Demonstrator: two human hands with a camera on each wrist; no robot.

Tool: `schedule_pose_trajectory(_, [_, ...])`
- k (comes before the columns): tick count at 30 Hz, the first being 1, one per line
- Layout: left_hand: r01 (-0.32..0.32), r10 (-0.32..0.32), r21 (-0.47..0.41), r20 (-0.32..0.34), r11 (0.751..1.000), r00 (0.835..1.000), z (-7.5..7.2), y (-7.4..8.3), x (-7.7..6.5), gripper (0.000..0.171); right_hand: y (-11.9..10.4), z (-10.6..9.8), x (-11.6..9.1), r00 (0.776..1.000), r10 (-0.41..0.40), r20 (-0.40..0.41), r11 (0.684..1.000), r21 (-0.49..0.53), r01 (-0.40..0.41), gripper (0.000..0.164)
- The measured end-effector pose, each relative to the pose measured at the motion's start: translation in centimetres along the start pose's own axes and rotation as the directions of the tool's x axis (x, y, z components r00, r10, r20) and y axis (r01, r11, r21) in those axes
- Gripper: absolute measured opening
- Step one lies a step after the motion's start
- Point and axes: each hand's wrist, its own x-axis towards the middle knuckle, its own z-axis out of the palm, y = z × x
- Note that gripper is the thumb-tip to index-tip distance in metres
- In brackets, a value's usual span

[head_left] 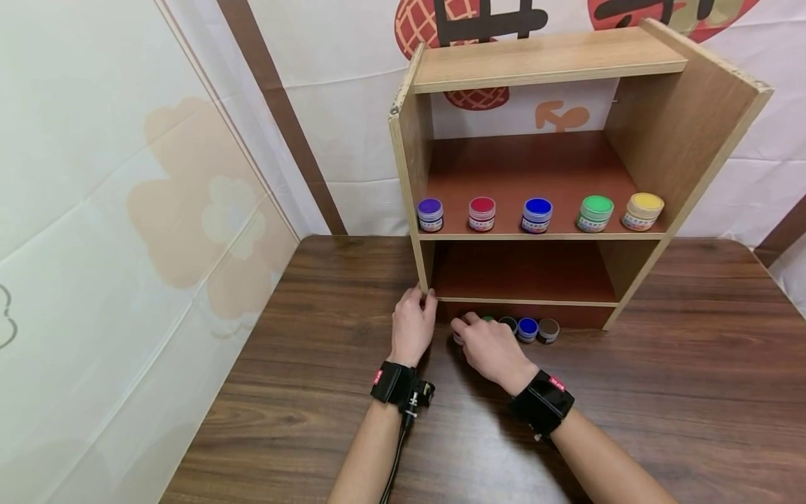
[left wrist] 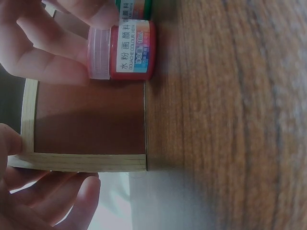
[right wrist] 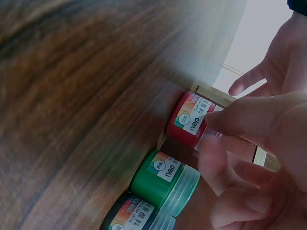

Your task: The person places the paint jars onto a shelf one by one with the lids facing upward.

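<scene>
1 red jar (left wrist: 132, 60) is pinched at its clear lid between the thumb and fingers of the right grip (head_left: 492, 352); the jar is upright, at the left end of a row on the brown surface (head_left: 302, 350). The left grip (head_left: 412, 329) holds the bottom of the left side of a wooden shelf unit (head_left: 711, 119). Rightward from the red jar come a green jar (right wrist: 156, 175), a dark jar (right wrist: 129, 213), a blue jar (head_left: 527, 329) and a grey-brown jar (head_left: 548, 330). Higher up, 5 jars (head_left: 537, 217) line the front of the middle shelf (head_left: 522, 164), purple leftmost, yellow rightmost.
</scene>
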Motion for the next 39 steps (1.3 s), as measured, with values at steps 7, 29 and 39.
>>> schedule_pose_trajectory(7, [0.004,-0.004,-0.003,-0.002,1.000,1.000,-0.1,0.2,-0.1,0.024,0.1,0.4,0.1,0.999,-0.005,-0.040,0.999,0.032,0.006,0.011])
schedule_pose_trajectory(29, [0.001,-0.001,0.018,0.013,1.000,1.000,-0.2,0.0,0.0,0.026,0.3,-0.9,0.2,0.992,-0.081,-0.100,0.993,0.076,0.089,0.023])
schedule_pose_trajectory(39, [-0.003,0.002,0.021,0.035,1.000,0.999,-0.3,-0.1,0.0,0.027,0.0,-3.8,0.6,0.991,-0.059,-0.121,0.989,0.125,0.074,0.027])
